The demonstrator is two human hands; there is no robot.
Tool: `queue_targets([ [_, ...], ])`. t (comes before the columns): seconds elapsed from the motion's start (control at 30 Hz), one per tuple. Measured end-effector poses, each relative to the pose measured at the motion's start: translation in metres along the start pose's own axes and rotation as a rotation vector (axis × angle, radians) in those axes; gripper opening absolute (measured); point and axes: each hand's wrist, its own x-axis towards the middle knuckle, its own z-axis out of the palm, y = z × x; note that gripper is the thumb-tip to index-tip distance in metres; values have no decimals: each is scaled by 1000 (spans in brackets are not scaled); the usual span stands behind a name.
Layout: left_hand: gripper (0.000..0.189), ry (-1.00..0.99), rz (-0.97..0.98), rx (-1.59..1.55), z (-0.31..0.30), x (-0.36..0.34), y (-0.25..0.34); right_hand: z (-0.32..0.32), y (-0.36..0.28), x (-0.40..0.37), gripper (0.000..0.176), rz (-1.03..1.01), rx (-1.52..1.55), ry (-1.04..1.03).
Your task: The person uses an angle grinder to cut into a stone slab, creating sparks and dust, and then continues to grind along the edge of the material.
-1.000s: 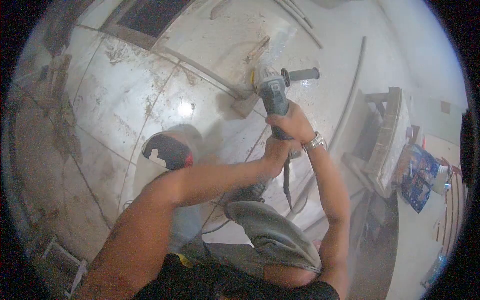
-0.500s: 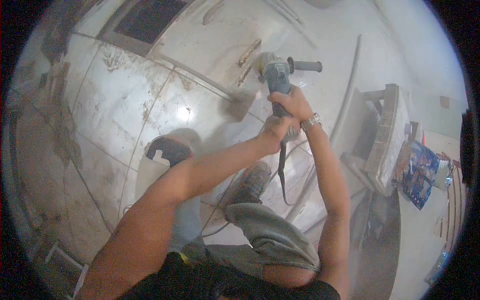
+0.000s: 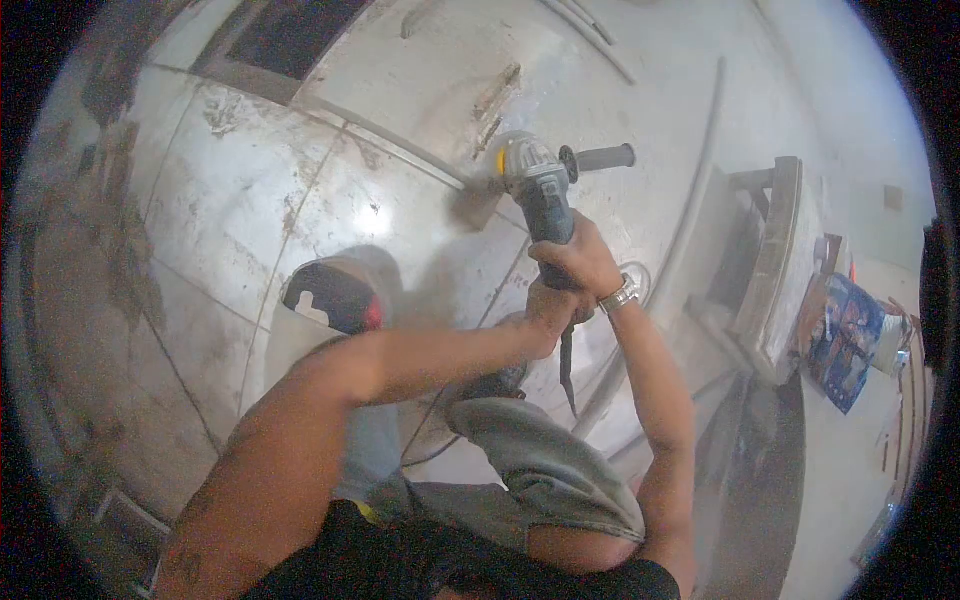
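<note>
Both hands (image 3: 560, 285) wrap fingers (image 3: 552, 256) around the angle grinder (image 3: 540, 195) body.

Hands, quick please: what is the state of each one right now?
Left hand: closed on the rear end of the angle grinder.
Right hand: closed around the grinder's body, just ahead of the left.

Blue-grey angle grinder (image 3: 540, 195), black side handle (image 3: 600, 157), white stained floor tiles (image 3: 240, 200), silver wristwatch (image 3: 620, 296).

Head-worn view (fisheye), facing steeply down, close over hands (image 3: 562, 275)
</note>
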Motion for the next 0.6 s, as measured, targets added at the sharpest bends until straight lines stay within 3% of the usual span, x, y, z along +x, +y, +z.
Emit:
queue_targets([
  [0.1,14,87,89,39,-8,3,-14,9,-1,-4,47,24,-9,-33],
  [0.17,36,-5,-11,205,-21,-3,-20,13,2,-9,47,41,-11,-49],
  [0.2,36,-2,-6,203,-22,-15,-15,16,3,-12,53,27,-52,-58],
  [0.27,43,-46,175,502,-16,-44,3,20,3,-15,58,15,-98,-67],
  [0.37,40,-4,56,307,-23,-28,-12,25,4,-13,58,-57,-36,-61],
  [0.4,40,-3,54,307,-23,-27,-8,23,4,-9,58,47,-49,-50],
  [0.47,37,-85,37,422,-24,-23,2,23,1,-9,58,154,-63,-37],
  [0.57,35,-73,107,604,-34,-29,-14,29,-2,-20,60,128,-30,-83],
  [0.6,35,-74,109,605,-36,-31,-19,34,-2,-25,53,2,20,-97],
])
